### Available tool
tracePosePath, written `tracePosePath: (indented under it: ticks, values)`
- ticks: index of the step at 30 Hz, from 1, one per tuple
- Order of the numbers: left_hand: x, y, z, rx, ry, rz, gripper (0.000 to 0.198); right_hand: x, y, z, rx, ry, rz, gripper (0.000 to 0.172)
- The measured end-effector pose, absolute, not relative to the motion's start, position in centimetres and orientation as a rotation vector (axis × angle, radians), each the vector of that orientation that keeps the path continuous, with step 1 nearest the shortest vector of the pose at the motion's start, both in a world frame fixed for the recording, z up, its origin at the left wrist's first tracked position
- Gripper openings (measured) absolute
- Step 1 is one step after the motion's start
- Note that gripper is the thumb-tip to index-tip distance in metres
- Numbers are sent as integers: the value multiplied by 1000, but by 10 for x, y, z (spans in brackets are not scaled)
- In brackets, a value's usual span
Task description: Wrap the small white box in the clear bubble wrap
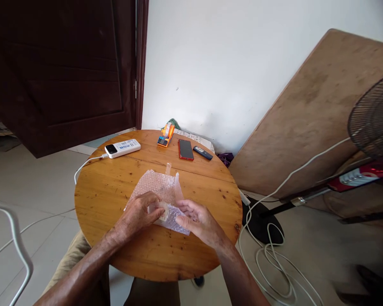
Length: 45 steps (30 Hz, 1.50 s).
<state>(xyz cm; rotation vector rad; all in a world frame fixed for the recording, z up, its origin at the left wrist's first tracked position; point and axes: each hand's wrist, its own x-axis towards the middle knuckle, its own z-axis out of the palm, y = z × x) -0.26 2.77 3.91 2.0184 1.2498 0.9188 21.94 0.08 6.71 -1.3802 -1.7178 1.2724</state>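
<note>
A sheet of bubble wrap lies on the round wooden table, its near end folded over toward me. Inside the fold shows something small and pale, partly covered and too unclear to name. My left hand grips the left side of the fold, thumb on top and fingers curled. On the other side, my right hand holds the right edge of the wrap between thumb and fingers. A short strip of clear tape sticks out at the far edge of the wrap.
Along the table's far side are a white device with a cable, an orange tape dispenser, a red-edged phone and a dark handheld device. A fan and loose cable are at right.
</note>
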Motion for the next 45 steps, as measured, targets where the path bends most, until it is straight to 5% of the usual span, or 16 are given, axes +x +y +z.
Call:
tracePosePath:
  ticks: [4, 11, 17, 29, 36, 45]
  values:
    - [-2, 29, 42, 1911, 1248, 901, 15, 215, 4, 62, -1447, -1671, 1077, 15]
    - [-1, 36, 37, 1786, 1289, 840, 19, 223, -3, 51, -1532, -1762, 818, 11]
    - [0, 40, 37, 1799, 1312, 807, 20, 183, -47, 75, -1353, -1998, -104, 24]
    - [-2, 42, 40, 1787, 1263, 836, 20, 159, -22, 50, -1398, -2239, 135, 37]
    - [-32, 29, 45, 1782, 1474, 908, 25, 159, -17, 72, -1384, -2438, 186, 23]
    - [-52, 19, 35, 1919, 1889, 619, 31, 158, -5, 91, -1343, -2628, 152, 27]
